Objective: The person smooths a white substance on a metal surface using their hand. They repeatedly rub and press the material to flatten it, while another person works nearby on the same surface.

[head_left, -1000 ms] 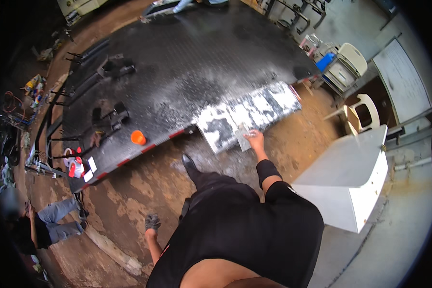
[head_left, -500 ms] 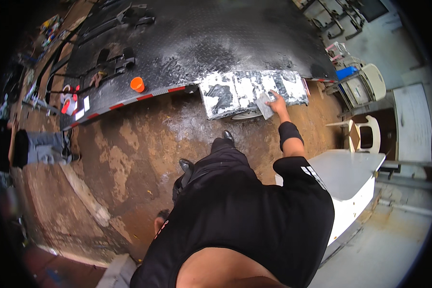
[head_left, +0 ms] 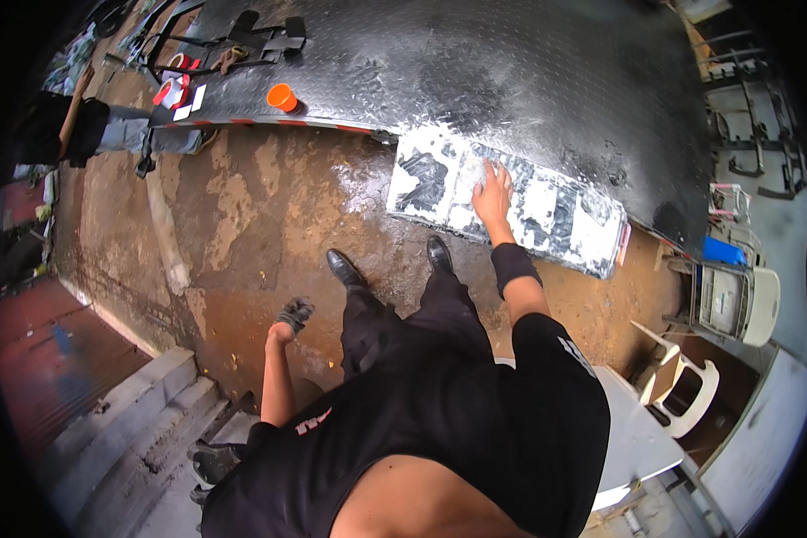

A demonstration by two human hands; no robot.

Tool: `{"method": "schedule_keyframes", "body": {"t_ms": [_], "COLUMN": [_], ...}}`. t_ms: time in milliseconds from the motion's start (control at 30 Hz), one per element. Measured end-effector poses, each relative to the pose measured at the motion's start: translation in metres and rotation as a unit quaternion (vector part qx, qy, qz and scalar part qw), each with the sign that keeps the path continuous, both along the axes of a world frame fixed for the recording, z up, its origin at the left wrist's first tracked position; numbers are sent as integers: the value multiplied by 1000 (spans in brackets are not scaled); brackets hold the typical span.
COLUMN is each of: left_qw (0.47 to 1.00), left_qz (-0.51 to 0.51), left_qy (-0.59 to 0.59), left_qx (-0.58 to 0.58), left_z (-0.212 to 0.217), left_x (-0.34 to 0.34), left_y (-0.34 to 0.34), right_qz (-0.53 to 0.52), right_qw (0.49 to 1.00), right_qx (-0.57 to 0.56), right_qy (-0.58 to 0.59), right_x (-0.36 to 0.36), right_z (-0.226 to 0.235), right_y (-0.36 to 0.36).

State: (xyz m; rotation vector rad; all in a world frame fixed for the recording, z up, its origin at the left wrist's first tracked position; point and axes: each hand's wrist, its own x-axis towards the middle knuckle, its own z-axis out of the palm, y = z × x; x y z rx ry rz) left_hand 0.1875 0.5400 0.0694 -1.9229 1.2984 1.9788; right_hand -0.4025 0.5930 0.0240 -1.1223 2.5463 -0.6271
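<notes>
My bare right hand [head_left: 493, 197] reaches out over a long box-like panel [head_left: 538, 206] coated in patchy white and black. Its fingers press on the panel's top, over a thin grey sheet [head_left: 472, 170] that is mostly hidden and hard to make out from the coating. A dark band wraps the right forearm. My left hand [head_left: 294, 313], in a dark grey glove, hangs low at my side over the floor. Its fingers look loosely apart, with nothing visible in them.
Behind the panel spreads a black tread-plate deck [head_left: 475, 63], bearing an orange cup [head_left: 282, 97] and red-and-white tape rolls [head_left: 172, 91]. Another person [head_left: 72, 125] stands far left. Steps [head_left: 143, 403] rise lower left; a white table [head_left: 632, 430] and a plastic chair [head_left: 690, 399] stand right.
My view has swung right. My right hand has moved left along the panel, now pressed flatter, with the grey sheet less visible. My gloved left hand has come fully into sight.
</notes>
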Motion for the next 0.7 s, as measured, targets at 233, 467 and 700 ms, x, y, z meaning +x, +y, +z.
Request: {"method": "schedule_keyframes", "body": {"t_ms": [233,467,700], "left_qw": [981,994,996], "left_qz": [192,71,35], "left_qy": [5,-39,32], "left_qx": [-2,-69,-74], "left_z": [17,-48,-98], "left_x": [-18,10,-160], "left_y": [93,192,111], "right_qz": [259,357,478], "right_qw": [962,924,826], "right_qx": [30,48,230], "right_qy": [78,127,191], "right_x": [-40,-24,3], "right_z": [-3,-22,-31], "right_y": [-5,-39,-99]}}
